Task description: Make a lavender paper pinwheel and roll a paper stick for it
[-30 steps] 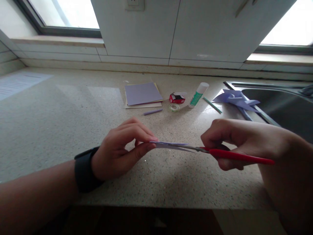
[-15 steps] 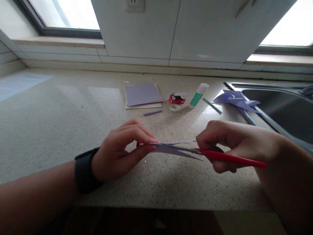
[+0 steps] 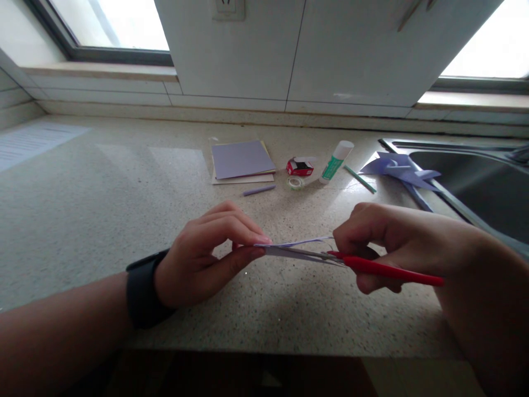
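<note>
Pinched between the thumb and fingers of my left hand [image 3: 219, 248] is a purple sheet of paper [image 3: 295, 254], seen nearly edge-on above the counter. My right hand [image 3: 384, 237] grips red-handled scissors [image 3: 380, 268]. Their blades run leftward along the paper toward my left fingertips, with one strip of paper above the blades and another flap below. The fingers inside the scissor handle are partly hidden. A black watch [image 3: 149, 289] is on my left wrist.
Behind my hands on the speckled counter [image 3: 144, 198] lie a purple paper stack [image 3: 242, 160], a purple stick [image 3: 259, 191], a red box [image 3: 300, 166], a tape roll [image 3: 295, 182], a glue stick [image 3: 335, 162] and a green stick [image 3: 360, 179]. A purple pinwheel [image 3: 397, 165] rests by the sink [image 3: 467, 182].
The scissor handles have come slightly closer together and the lower paper flap has risen nearer the blades. My left hand keeps its pinch, almost unmoved.
</note>
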Motion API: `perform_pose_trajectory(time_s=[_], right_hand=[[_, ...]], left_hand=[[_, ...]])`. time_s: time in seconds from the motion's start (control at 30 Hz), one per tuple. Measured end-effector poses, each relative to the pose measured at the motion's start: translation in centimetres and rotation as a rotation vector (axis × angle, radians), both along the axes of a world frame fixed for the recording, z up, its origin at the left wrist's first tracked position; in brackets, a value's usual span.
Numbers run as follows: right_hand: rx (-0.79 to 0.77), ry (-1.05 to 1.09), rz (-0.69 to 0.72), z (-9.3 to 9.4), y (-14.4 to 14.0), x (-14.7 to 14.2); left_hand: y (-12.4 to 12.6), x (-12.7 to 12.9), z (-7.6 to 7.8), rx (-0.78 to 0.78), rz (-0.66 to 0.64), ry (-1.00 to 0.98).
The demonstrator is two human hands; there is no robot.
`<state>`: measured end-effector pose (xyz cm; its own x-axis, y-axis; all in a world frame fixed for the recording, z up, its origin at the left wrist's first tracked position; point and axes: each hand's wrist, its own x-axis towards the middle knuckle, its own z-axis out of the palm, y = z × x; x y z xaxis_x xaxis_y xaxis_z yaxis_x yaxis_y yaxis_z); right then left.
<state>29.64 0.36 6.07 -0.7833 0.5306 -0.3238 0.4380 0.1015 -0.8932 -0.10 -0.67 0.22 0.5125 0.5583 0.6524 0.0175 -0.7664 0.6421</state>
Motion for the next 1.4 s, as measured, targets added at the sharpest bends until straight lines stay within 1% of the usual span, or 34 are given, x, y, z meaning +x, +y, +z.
perform_pose_trajectory(time_s=[0.1,0.23,0.3,0.43,0.57,0.63,0.7,0.73,0.77,0.83,0.87,0.93,1.0,1.13,1.23,1.4], right_hand=[[0.038,-0.011,0.015,0.1,0.0,-0.1],[0.031,-0.028,0.028,0.1,0.1,0.0],[0.057,-0.028,0.02,0.2,-0.1,0.1],[0.142,-0.045,-0.081,0.9,-0.4,1.5],[0.102,-0.099,-0.218,1.4,0.2,4.0],[0.228,-0.115,-0.295,1.0,0.9,4.6],[0.389,-0.197,-0.319,0.2,1.7,4.4],[0.466,-0.253,-0.254,-0.3,2.0,3.9],[0.589,-0.335,-0.25,-0.9,2.3,3.4],[0.774,-0.466,-0.297,-2.0,2.8,2.1],[0.824,-0.493,-0.308,-2.5,3.0,1.5],[0.884,-0.529,-0.289,-3.1,3.2,0.7],[0.927,-0.564,-0.285,-3.4,3.2,0.4],[0.967,-0.589,-0.303,-3.4,2.8,0.3],[0.988,-0.596,-0.349,-3.5,2.4,-0.1],[0.955,-0.485,-0.441,-3.4,1.6,-0.6]], left_hand=[[0.0,0.0,0.1,-0.01,0.01,0.015],[-0.1,-0.1,0.0,-0.02,0.016,0.008],[-0.1,-0.1,0.0,-0.042,0.023,-0.004],[-0.2,0.0,-0.3,-0.096,0.043,-0.032],[0.0,-0.1,-0.6,-0.126,0.047,-0.064],[0.2,-0.1,-0.7,-0.144,0.048,-0.072],[0.3,-0.1,-0.8,-0.16,0.049,-0.088],[0.3,0.0,-0.8,-0.172,0.053,-0.097],[0.4,0.1,-0.8,-0.192,0.058,-0.106],[0.4,0.3,-0.8,-0.274,0.067,-0.145],[0.4,0.4,-0.9,-0.345,0.069,-0.173],[0.5,0.6,-1.1,-0.53,0.068,-0.235],[0.6,0.7,-1.3,-0.613,0.074,-0.247],[1.0,0.9,-1.4,-0.705,0.089,-0.249],[1.4,1.1,-1.3,-0.75,0.078,-0.245],[1.8,1.1,-1.6,-0.788,0.079,-0.22]])
